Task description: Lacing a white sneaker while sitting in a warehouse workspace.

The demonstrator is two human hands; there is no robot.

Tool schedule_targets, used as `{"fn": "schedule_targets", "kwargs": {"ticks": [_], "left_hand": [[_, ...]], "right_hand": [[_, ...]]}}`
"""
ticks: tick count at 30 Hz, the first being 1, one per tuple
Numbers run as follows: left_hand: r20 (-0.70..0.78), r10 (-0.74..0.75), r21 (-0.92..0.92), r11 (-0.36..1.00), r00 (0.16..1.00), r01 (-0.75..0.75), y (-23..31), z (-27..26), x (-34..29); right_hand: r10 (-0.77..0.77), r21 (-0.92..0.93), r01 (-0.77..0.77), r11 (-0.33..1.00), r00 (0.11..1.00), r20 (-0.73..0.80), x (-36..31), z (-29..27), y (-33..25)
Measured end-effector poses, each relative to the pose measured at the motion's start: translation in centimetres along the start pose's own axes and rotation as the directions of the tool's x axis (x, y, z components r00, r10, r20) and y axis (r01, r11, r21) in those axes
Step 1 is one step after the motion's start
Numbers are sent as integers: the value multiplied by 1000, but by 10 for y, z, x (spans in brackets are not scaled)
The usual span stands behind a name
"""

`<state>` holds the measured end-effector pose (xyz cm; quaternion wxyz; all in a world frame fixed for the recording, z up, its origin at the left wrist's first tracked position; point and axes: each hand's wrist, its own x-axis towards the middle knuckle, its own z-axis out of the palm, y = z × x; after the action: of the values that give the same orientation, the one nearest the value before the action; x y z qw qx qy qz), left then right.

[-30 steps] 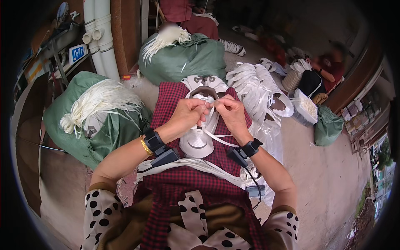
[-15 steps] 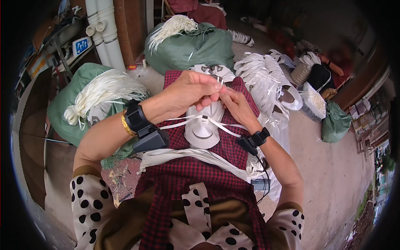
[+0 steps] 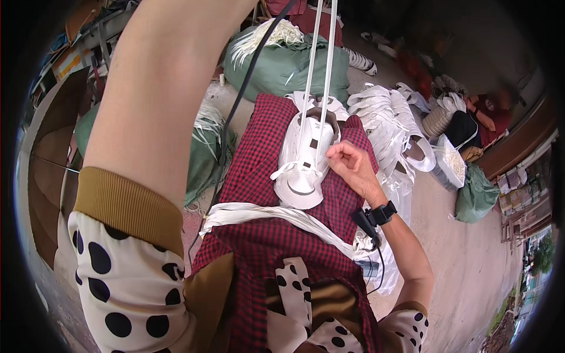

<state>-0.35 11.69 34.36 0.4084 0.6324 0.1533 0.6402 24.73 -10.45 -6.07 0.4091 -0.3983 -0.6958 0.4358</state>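
A white sneaker (image 3: 299,150) lies on the red-and-black checked apron (image 3: 254,156) over my lap, its toe toward me. Two ends of a flat white shoelace (image 3: 327,70) run taut from its upper part up past the top edge. My left arm (image 3: 170,76) is raised high, and its hand is beyond the picture. Beside the sneaker's right edge is my right hand (image 3: 355,170), fingers curled and thumb pressed in; whatever they pinch, if anything, is too small to make out. A bundle of white laces (image 3: 276,216) crosses my lap below the toe.
Green sacks (image 3: 265,73) stand ahead and at the left, with white laces on top. Rows of white shoes (image 3: 382,129) are stacked at the right. Beyond them are a clear bag (image 3: 448,154) and another green sack (image 3: 477,191). Another person (image 3: 491,115) sits far right.
My left hand has risen out of view, drawing the lace ends up tight. My right hand has parted from it and moved down to the right. The lace strands spread sideways are now drawn in.
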Motion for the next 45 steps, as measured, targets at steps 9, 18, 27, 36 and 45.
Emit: {"fn": "schedule_targets", "kwargs": {"ticks": [9, 18, 27, 36, 45], "left_hand": [[-293, -54, -136, 991, 955, 14, -60, 11, 10], [-65, -82, 102, 991, 994, 89, -27, 27, -21], [-280, 52, 20, 999, 959, -48, -33, 37, -36], [-281, 106, -24, 993, 954, -117, -22, 21, -37], [-204, -4, 91, 996, 979, 23, 8, 47, -87]], "right_hand": [[-103, -464, 138, 875, 990, 100, -18, 15, -8], [-69, -382, 125, 915, 985, 156, -19, 17, -23], [-62, -613, -17, 790, 992, -108, -24, 22, -8], [510, -106, -509, 854, 860, -18, -33, 12, -32], [75, 245, -139, 960, 964, 255, 71, 21, -74]]}}
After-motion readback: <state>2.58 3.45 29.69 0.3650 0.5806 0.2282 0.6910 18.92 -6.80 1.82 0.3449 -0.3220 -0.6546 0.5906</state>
